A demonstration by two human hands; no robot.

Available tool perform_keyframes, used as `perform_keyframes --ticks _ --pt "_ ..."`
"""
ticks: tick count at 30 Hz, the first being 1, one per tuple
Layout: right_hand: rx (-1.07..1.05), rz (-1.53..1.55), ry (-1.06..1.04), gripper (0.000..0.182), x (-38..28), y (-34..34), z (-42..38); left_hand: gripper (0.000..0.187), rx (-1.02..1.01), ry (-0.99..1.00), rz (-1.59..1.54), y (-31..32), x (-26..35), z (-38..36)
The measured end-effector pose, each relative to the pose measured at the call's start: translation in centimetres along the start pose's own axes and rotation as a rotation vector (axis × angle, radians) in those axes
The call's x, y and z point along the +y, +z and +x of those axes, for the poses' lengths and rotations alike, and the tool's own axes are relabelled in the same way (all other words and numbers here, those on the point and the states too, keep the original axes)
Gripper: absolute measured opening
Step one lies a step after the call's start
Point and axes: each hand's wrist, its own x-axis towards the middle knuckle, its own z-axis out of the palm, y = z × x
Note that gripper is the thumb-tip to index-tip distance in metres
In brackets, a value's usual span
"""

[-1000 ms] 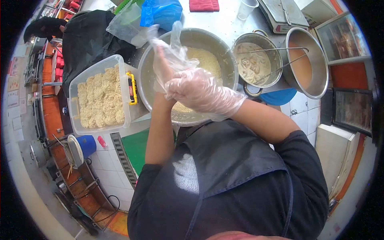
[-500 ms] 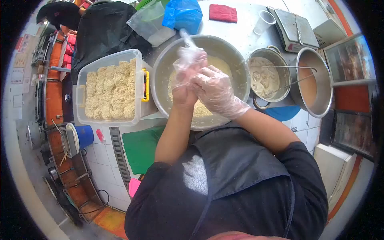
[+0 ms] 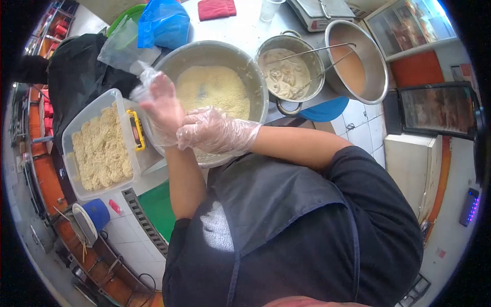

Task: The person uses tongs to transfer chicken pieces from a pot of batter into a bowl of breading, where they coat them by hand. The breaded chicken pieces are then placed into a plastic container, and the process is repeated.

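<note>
My left hand (image 3: 164, 105) is raised above the left rim of a large metal bowl (image 3: 262, 94), its fingers up inside a loose clear plastic glove (image 3: 148, 77). My right hand (image 3: 207, 128), in a clear glove too, has its fingers closed on the left glove's cuff at the wrist. Pale yellow crumbs (image 3: 217, 87) lie in the bowl. To its left, a clear plastic box (image 3: 134, 153) with a yellow latch holds several rows of crumb-coated pieces (image 3: 99, 148).
Right of the bowl are a pot (image 3: 318, 77) of creamy mixture with tongs (image 3: 327, 48) across it, and a tilted metal bowl (image 3: 381, 77) of orange liquid. Behind stand a blue bag (image 3: 163, 25), a red cloth (image 3: 217, 8), a clear cup (image 3: 270, 9) and a scale (image 3: 319, 11).
Both hands have moved left, from over the bowl's middle to its left rim. My left hand is now upright and more spread. The view has turned and shifted right.
</note>
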Motion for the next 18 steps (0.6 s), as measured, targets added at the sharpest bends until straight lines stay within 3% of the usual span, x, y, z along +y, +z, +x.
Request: perform_keyframes --ticks 1,3,7,18 --pt "-0.022 -0.115 -0.07 0.016 0.2 -0.2 0.3 0.077 -0.184 -0.047 -0.165 -0.5 0.7 0.4" --pt "-0.058 -0.189 -0.168 0.016 0.4 0.2 0.7 0.081 -0.137 -0.001 -0.046 0.0 1.0 0.1" --pt "-0.011 -0.045 -0.05 0.014 0.0 0.8 0.5 0.102 0.016 0.121 0.352 2.4 0.6 -0.7" --pt "-0.099 0.05 -0.066 0.013 -0.4 1.8 -0.5 0.094 0.059 0.02 0.653 4.8 3.0 -1.2"
